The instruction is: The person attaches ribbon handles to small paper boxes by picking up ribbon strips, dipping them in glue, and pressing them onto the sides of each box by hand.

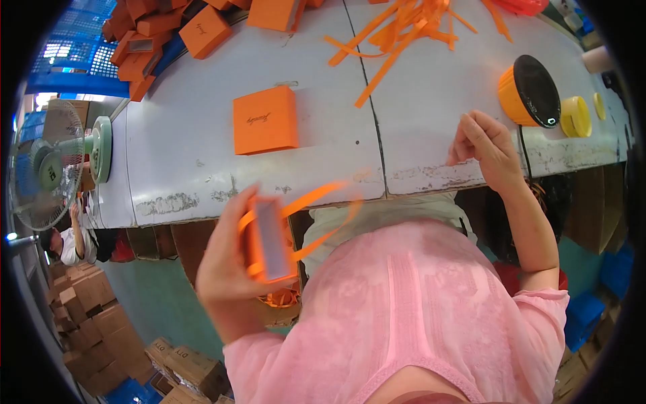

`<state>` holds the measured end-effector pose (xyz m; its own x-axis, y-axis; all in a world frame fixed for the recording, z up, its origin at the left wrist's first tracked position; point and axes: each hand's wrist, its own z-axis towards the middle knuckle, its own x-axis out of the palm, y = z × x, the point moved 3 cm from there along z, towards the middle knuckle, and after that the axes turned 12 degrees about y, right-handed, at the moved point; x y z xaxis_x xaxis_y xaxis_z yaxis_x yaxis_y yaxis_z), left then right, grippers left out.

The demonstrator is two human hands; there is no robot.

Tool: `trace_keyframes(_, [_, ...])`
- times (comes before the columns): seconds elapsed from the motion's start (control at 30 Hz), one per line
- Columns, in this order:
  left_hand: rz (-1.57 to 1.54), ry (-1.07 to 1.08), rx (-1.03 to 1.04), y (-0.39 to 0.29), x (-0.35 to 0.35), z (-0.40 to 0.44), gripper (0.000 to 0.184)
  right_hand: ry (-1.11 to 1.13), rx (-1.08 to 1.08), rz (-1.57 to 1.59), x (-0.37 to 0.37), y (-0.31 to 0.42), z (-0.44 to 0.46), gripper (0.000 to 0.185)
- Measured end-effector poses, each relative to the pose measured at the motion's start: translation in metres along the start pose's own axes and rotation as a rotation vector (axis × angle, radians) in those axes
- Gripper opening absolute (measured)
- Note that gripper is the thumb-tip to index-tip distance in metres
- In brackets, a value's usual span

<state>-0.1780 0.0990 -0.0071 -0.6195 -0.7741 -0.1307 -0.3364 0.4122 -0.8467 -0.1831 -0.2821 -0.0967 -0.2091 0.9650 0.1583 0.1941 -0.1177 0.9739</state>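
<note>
My left hand (229,252) is wrapped round a small orange box (272,239), tilted in front of the table's near edge. The box's narrow grey-white side faces up, and an orange ribbon (315,195) trails from it to the right, partly smeared by motion. My right hand (490,149) is over the table's near edge at the right, its fingers curled together. Whether anything small is between those fingers is hidden. On the table ahead of my left hand lies a square orange box (266,121) with dark lettering on its lid.
Several orange boxes (205,31) are heaped at the far left beside a blue crate (81,50). Loose orange ribbons (410,27) lie at the back. A yellow-and-black tub (528,93) and yellow tape roll (575,116) stand right; a fan (50,165) stands left.
</note>
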Motion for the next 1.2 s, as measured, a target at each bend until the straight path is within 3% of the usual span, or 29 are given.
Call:
trace_keyframes(0.07, [0.551, 0.062, -0.072, 0.053, -0.06, -0.038, 0.129, -0.055, 0.047, -0.01, -0.007, -0.003, 0.0, 0.033])
trace_keyframes(0.1, [0.549, 0.065, -0.068, 0.06, -0.069, -0.051, 0.129, -0.025, 0.053, -0.013, -0.012, -0.006, 0.0, 0.029])
trace_keyframes(0.17, [0.991, -0.184, -0.201, 0.069, -0.082, -0.071, 0.134, -0.049, 0.08, -0.07, -0.007, -0.001, 0.006, 0.026])
trace_keyframes(0.23, [1.033, -0.217, -0.11, 0.057, -0.073, -0.048, 0.134, -0.06, 0.108, -0.128, 0.001, 0.001, 0.014, 0.023])
trace_keyframes(0.4, [1.232, -0.265, 0.221, 0.004, -0.046, 0.056, 0.13, 0.012, -0.051, -0.495, 0.019, 0.022, 0.052, 0.009])
trace_keyframes(0.6, [1.384, -0.165, 0.434, -0.01, -0.05, 0.139, 0.125, 0.065, -0.226, -0.956, 0.034, 0.032, 0.102, 0.014])
trace_keyframes(0.7, [1.442, -0.199, 0.32, -0.012, -0.039, 0.145, 0.124, 0.087, -0.244, -1.149, 0.041, 0.023, 0.117, 0.015])
trace_keyframes(0.77, [1.414, -0.106, -0.017, -0.026, -0.028, 0.126, 0.121, 0.129, -0.178, -1.219, 0.044, 0.027, 0.119, 0.015])
trace_keyframes(0.83, [1.337, -0.034, -0.098, -0.044, -0.029, 0.108, 0.123, 0.173, -0.119, -1.294, 0.045, 0.028, 0.12, 0.015])
trace_keyframes(0.9, [1.27, 0.047, -0.163, -0.041, -0.032, 0.104, 0.124, 0.121, -0.524, -1.259, 0.051, 0.035, 0.102, 0.013])
trace_keyframes(0.93, [1.397, 0.037, 0.153, -0.038, -0.032, 0.104, 0.126, 0.116, -0.519, -1.261, 0.054, 0.036, 0.093, 0.013])
trace_keyframes(0.97, [1.502, 0.025, 0.479, -0.034, -0.029, 0.103, 0.128, 0.163, -0.41, -0.944, 0.056, 0.039, 0.084, 0.012])
trace_keyframes(1.0, [1.503, 0.031, 0.49, -0.024, -0.028, 0.111, 0.128, 0.2, -0.302, -0.628, 0.057, 0.04, 0.075, 0.013])
trace_keyframes(1.03, [1.46, 0.026, 0.519, -0.016, -0.027, 0.121, 0.126, 0.183, -0.302, -0.631, 0.057, 0.044, 0.066, 0.013])
trace_keyframes(1.1, [1.426, 0.048, 0.578, -0.018, -0.024, 0.133, 0.125, 0.305, -0.02, 0.127, 0.053, 0.039, 0.048, 0.013])
trace_keyframes(1.2, [1.265, 0.087, 0.492, -0.019, -0.018, 0.139, 0.118, 0.187, 0.11, 0.197, 0.047, 0.044, 0.026, 0.02])
